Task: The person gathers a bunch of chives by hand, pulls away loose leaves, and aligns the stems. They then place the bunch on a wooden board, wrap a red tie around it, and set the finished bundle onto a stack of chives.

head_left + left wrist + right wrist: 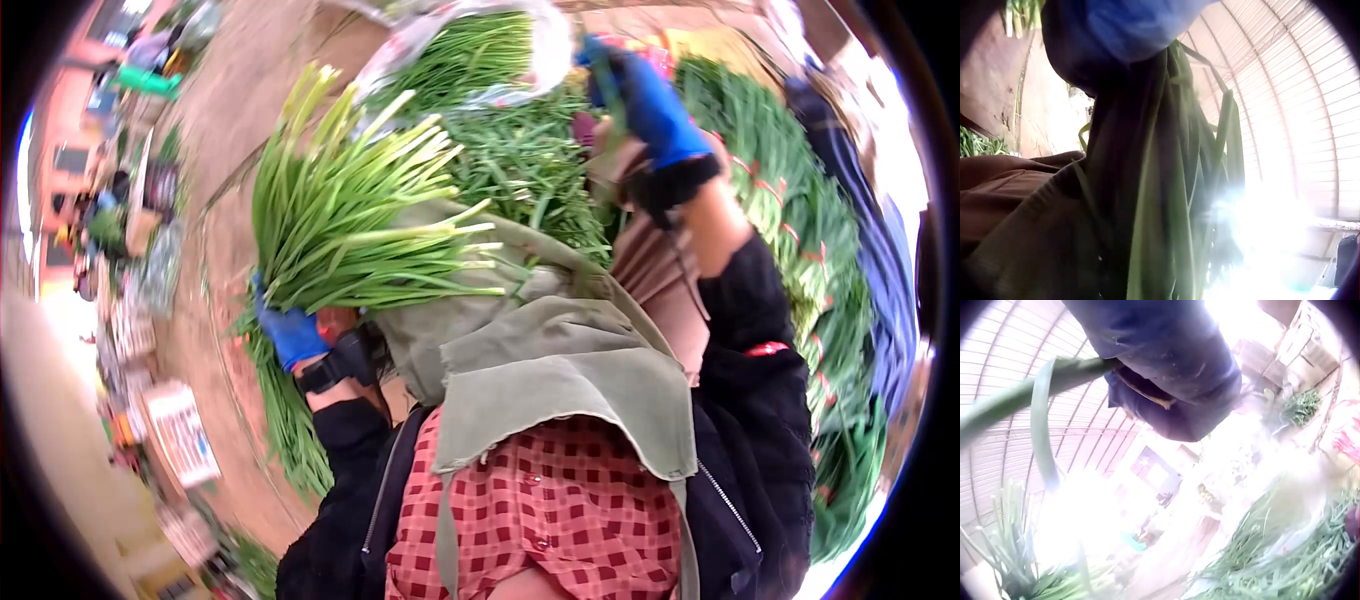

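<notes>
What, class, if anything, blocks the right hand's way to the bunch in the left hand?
Nothing visible does. In the head view, loose greens lie between the right hand and the bunch, but they seem lower than the raised hand.

A right hand (648,108) is blurring in the head view.
The green leaf (1004,405) it is gripping is running off the right wrist view's left edge; green stalks (345,225) are partly hiding the left hand (288,333), which the left wrist view's top edge is cropping.

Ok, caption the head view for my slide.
Left hand grips a bunch of green stalks; right hand holds a green leaf.
</notes>
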`<control>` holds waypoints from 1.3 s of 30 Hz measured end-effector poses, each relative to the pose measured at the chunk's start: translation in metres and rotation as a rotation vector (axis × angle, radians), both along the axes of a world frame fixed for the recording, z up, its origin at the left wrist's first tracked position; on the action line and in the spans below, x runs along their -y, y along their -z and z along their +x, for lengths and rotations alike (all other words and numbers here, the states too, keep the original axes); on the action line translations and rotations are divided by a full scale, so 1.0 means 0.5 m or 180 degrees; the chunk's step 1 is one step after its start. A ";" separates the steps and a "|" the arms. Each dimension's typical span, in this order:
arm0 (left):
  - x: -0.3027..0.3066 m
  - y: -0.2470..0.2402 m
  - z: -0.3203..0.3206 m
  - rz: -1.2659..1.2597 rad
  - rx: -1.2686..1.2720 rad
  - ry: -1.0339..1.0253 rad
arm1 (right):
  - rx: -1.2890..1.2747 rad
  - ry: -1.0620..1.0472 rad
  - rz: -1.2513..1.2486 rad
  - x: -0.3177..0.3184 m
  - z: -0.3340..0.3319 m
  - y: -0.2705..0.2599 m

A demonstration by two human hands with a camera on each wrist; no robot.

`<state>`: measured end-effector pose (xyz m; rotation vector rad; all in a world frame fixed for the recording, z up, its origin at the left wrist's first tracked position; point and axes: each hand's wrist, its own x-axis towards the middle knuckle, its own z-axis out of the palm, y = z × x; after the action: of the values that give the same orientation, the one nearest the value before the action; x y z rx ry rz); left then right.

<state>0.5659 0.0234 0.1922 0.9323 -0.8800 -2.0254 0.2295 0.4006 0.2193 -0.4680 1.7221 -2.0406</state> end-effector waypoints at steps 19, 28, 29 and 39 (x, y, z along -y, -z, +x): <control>0.003 0.024 0.021 -0.0224 -0.0004 -0.0185 | 0.0585 -0.0588 -0.0298 0.147 0.133 0.117; -0.026 -0.012 -0.014 -0.0453 -0.0260 -0.0321 | -0.0005 -0.2521 -0.0603 0.231 0.126 -0.023; -0.024 -0.020 -0.020 -0.0326 -0.0337 -0.0409 | -0.0086 -0.2959 -0.0146 0.237 0.132 -0.046; 0.013 -0.025 0.019 -0.0153 -0.0858 -0.0199 | -0.0471 -0.1315 0.0375 0.123 0.020 0.029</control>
<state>0.5754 0.0171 0.2046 0.6335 -0.7386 -2.0087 0.2395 0.3390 0.2049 -0.8735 1.6500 -1.6378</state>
